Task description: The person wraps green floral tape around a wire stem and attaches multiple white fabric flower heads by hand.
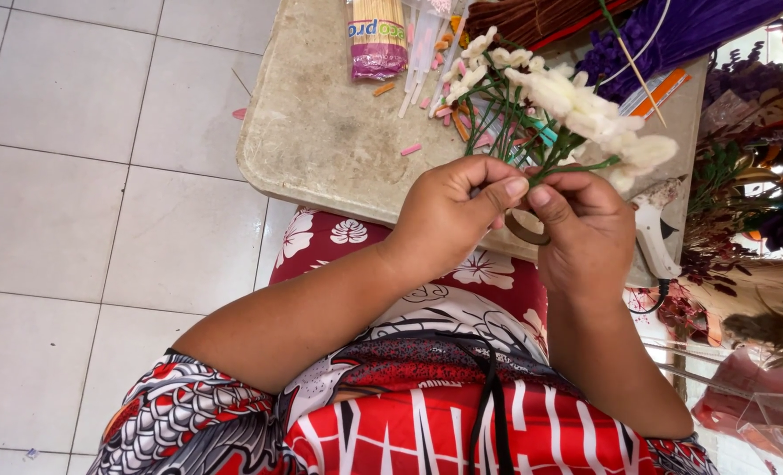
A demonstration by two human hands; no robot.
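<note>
My left hand (449,215) and my right hand (585,230) meet over my lap, both pinching the green stems of a bunch of white artificial flowers (585,114). The flower heads fan out up and to the right, over the table. A brown ring, like a roll of floral tape (523,234), hangs between the two hands, under my right thumb. The stems' lower ends are hidden inside my fingers.
A beige stone-topped table (321,132) lies ahead, with a packet of wooden sticks (377,35), clear glue sticks (422,53) and pink scraps. A white glue gun (654,229) rests at its right edge. Purple and dried flowers (752,114) crowd the right side. White floor tiles (84,176) are at left.
</note>
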